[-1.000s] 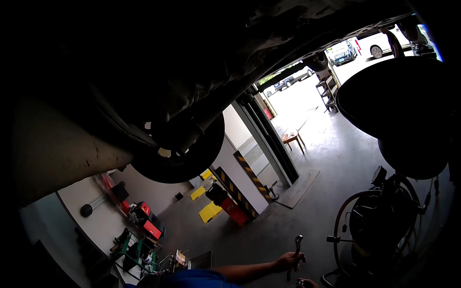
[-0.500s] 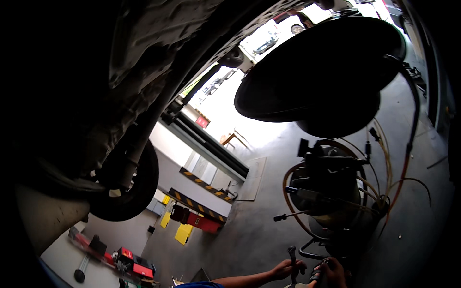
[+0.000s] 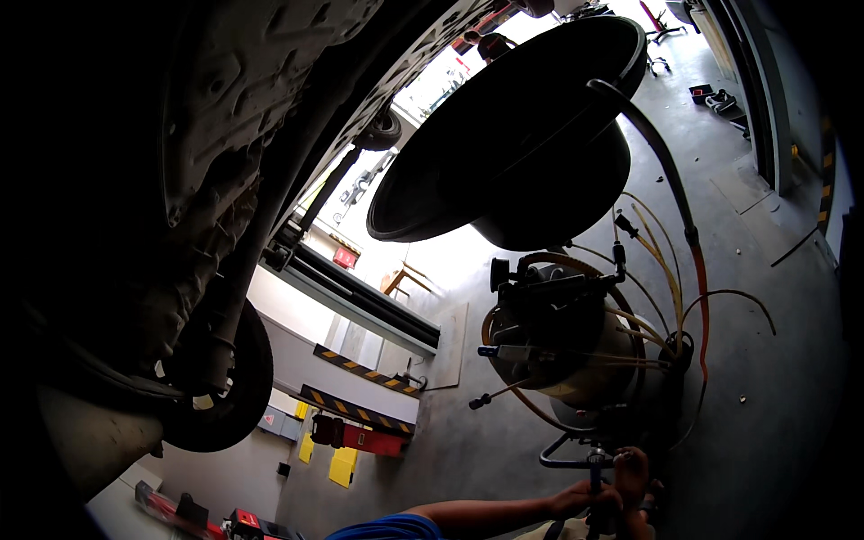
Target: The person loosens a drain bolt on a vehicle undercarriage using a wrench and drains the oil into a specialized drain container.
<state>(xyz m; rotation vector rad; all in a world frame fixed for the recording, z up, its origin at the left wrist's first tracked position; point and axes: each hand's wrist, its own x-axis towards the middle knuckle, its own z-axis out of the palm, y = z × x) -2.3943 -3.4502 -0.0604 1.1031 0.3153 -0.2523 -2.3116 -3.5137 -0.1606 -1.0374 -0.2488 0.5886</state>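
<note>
At 5 o'clock from the centre of the view, by the lower edge, both of the person's hands are close together. The left hand [image 3: 579,498], reached by a bare forearm from a blue sleeve [image 3: 387,527], is closed around a dark tool [image 3: 596,470]. The tool stands roughly upright, its upper end above the fingers; its exact type cannot be told in the dim light. The right hand [image 3: 632,470] is raised just beside the tool, at its 3 o'clock side, with fingers curled; whether it grips anything cannot be told.

At 4 o'clock, above the hands, stands a tank unit [image 3: 585,382] with gauges and looped hoses. A wide black basin [image 3: 504,144] is at 1 o'clock, with a dark curved pipe [image 3: 664,155] at its 3 o'clock side leading down to an orange hose [image 3: 701,297]. A vehicle underside [image 3: 225,117] fills 10 o'clock; a tyre [image 3: 256,378] is at 8 o'clock. Black-and-yellow striped barriers [image 3: 358,409] and yellow blocks [image 3: 342,468] are noted near 7 o'clock.
</note>
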